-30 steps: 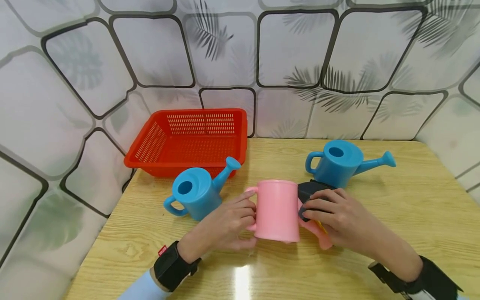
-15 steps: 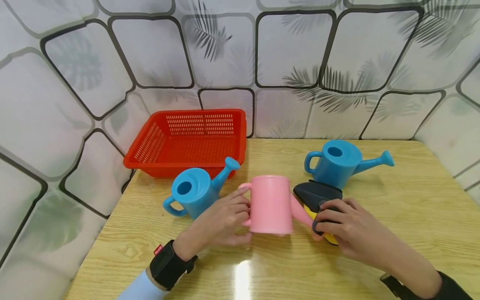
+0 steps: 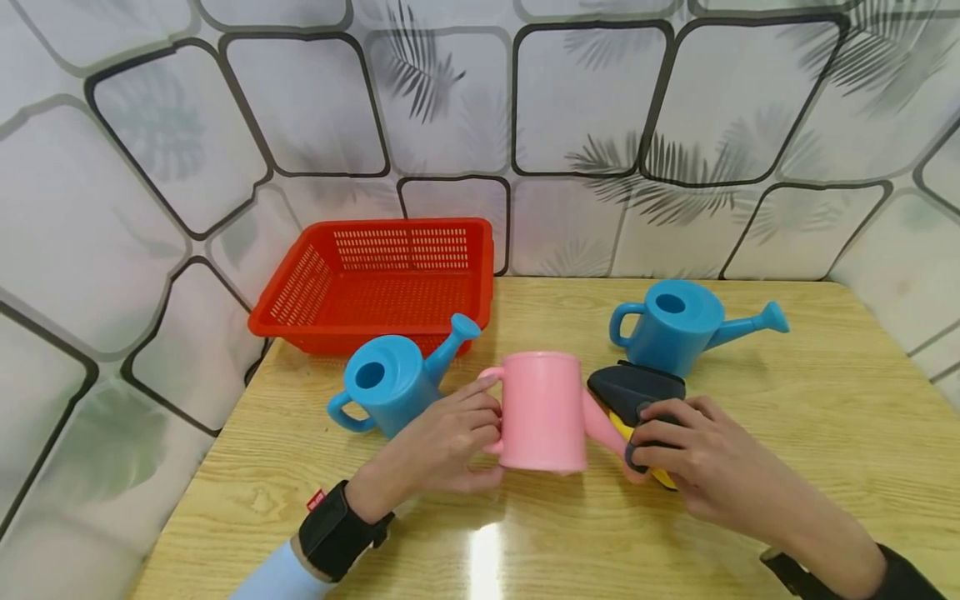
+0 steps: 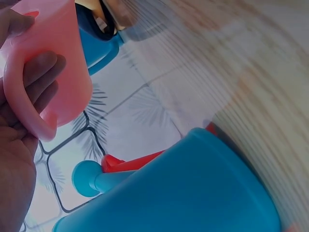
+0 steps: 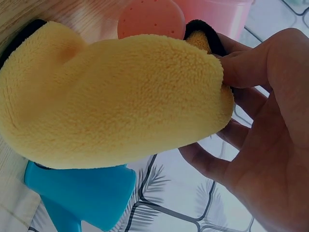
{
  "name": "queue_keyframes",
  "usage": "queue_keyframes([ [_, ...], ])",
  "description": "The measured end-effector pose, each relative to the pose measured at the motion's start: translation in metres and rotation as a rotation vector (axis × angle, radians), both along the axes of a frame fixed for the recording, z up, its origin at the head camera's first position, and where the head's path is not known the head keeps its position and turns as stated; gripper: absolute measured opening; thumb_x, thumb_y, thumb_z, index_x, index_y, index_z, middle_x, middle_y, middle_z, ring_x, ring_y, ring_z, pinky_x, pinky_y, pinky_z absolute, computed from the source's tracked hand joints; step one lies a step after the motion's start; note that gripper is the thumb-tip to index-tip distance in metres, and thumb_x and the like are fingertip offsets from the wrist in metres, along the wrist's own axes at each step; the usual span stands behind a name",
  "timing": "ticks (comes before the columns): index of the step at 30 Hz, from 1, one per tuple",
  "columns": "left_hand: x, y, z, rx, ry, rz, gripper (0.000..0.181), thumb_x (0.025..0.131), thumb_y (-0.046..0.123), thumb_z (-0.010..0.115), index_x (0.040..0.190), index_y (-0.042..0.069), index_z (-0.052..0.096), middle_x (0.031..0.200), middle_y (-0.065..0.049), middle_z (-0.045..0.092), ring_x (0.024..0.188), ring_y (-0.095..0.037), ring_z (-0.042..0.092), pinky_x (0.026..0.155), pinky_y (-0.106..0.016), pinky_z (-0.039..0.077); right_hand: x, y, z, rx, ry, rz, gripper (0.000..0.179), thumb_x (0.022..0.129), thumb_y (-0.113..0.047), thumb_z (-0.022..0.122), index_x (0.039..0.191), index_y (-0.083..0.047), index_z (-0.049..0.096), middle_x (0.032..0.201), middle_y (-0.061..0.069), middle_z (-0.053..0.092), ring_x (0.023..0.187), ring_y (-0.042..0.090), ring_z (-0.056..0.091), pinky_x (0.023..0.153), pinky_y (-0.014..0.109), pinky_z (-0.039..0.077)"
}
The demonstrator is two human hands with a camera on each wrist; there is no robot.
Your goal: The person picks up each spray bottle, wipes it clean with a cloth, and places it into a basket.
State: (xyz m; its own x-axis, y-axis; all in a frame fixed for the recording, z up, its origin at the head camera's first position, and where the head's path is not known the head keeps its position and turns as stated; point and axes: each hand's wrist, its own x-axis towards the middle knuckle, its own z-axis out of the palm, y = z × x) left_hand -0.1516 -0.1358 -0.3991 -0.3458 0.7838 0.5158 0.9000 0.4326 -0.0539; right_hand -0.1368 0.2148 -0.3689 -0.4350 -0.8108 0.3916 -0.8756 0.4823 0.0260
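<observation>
My left hand grips the handle of a pink watering can; fingers pass through the handle in the left wrist view. The can's spout points right and toward me. In the right hand is a folded plush cloth, dark grey on one face and yellow on the other. The thumb and fingers pinch one end of it, at the outer part of the spout. The perforated spout head shows behind the cloth in the right wrist view; in the head view cloth and hand partly hide it.
One blue watering can stands just left of the pink one, beside my left hand. Another blue watering can is behind the cloth at the right. A red plastic basket sits at the back left of the wooden table, near the patterned wall.
Since one second ago, the right hand has moved right and slightly down with the cloth, away from the can's body. The pink can has shifted slightly left. The last half second shows almost no movement.
</observation>
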Motion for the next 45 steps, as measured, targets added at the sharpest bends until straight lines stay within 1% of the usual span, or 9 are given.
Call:
queue_keyframes([
  [13,0.007,0.008,-0.001,-0.022,0.015,-0.057,0.02,0.078,0.029,0.08,0.077,0.014,0.068,0.086,0.004,0.072,0.096,-0.013,0.064,0.117,-0.039,0.043,0.002,-0.003,-0.004,-0.019,0.008,0.003,0.055,0.055,0.001,0.083,0.102,-0.027,0.076,0.101,-0.015,0.074,0.107,0.023,0.061,0.079,0.046,0.046],
  [19,0.014,0.014,-0.001,-0.048,-0.019,-0.083,0.017,0.081,0.029,0.077,0.08,0.014,0.07,0.088,0.004,0.072,0.1,-0.013,0.064,0.115,-0.036,0.044,0.001,-0.003,-0.005,-0.035,0.033,0.015,0.051,0.063,-0.012,0.092,0.108,-0.026,0.077,0.107,-0.01,0.075,0.107,0.021,0.061,0.08,0.046,0.051],
  [22,0.019,0.017,0.0,-0.069,-0.047,-0.08,0.017,0.083,0.031,0.076,0.084,0.015,0.073,0.089,0.005,0.072,0.101,-0.013,0.063,0.116,-0.034,0.043,0.001,-0.004,-0.006,-0.055,0.057,0.023,0.015,0.096,-0.026,0.072,0.11,-0.025,0.077,0.109,-0.007,0.075,0.106,0.022,0.062,0.08,0.046,0.053],
  [26,0.023,0.019,0.001,-0.103,-0.07,-0.079,0.019,0.085,0.034,0.076,0.087,0.015,0.073,0.093,0.006,0.073,0.103,-0.012,0.063,0.119,-0.033,0.04,0.001,-0.005,-0.006,-0.096,0.096,0.011,0.059,0.11,-0.039,0.021,0.107,-0.023,0.078,0.108,-0.006,0.076,0.102,0.021,0.063,0.077,0.044,0.054],
  [34,0.027,0.022,0.005,-0.098,0.003,-0.08,0.019,0.085,0.034,0.074,0.084,0.016,0.072,0.094,0.005,0.074,0.102,-0.012,0.064,0.122,-0.033,0.036,-0.009,0.002,-0.005,-0.176,0.131,-0.064,0.057,0.111,-0.039,0.027,0.109,-0.013,0.078,0.107,0.002,0.076,0.092,0.023,0.069,0.072,0.043,0.056],
  [37,0.028,0.02,0.013,-0.066,0.089,-0.067,0.018,0.084,0.033,0.073,0.083,0.015,0.071,0.093,0.005,0.074,0.101,-0.012,0.065,0.121,-0.035,0.038,-0.016,0.015,-0.007,-0.159,0.057,-0.139,0.039,0.108,-0.036,0.046,0.114,-0.012,0.077,0.111,0.004,0.076,0.093,0.026,0.071,0.074,0.045,0.059],
  [39,0.028,0.018,0.02,-0.03,0.132,-0.048,0.017,0.083,0.031,0.073,0.083,0.015,0.071,0.092,0.005,0.074,0.1,-0.013,0.065,0.12,-0.037,0.039,-0.019,0.024,-0.009,-0.108,-0.066,-0.204,0.026,0.101,-0.03,0.064,0.117,-0.013,0.076,0.115,0.005,0.075,0.099,0.029,0.071,0.077,0.049,0.06],
  [42,0.028,0.012,0.034,0.046,0.175,-0.012,0.018,0.082,0.03,0.075,0.084,0.013,0.072,0.091,0.004,0.075,0.099,-0.014,0.067,0.118,-0.04,0.042,-0.022,0.034,-0.015,0.024,-0.3,-0.291,0.039,0.084,-0.019,0.081,0.122,-0.014,0.074,0.124,0.009,0.073,0.11,0.036,0.068,0.085,0.054,0.058],
  [45,0.027,0.003,0.049,0.159,0.178,0.016,0.021,0.084,0.03,0.075,0.086,0.01,0.073,0.089,0.001,0.076,0.097,-0.016,0.069,0.118,-0.044,0.042,-0.023,0.039,-0.02,0.095,-0.481,-0.349,0.043,0.086,-0.024,0.08,0.126,-0.012,0.071,0.127,0.012,0.071,0.114,0.038,0.066,0.089,0.057,0.056],
])
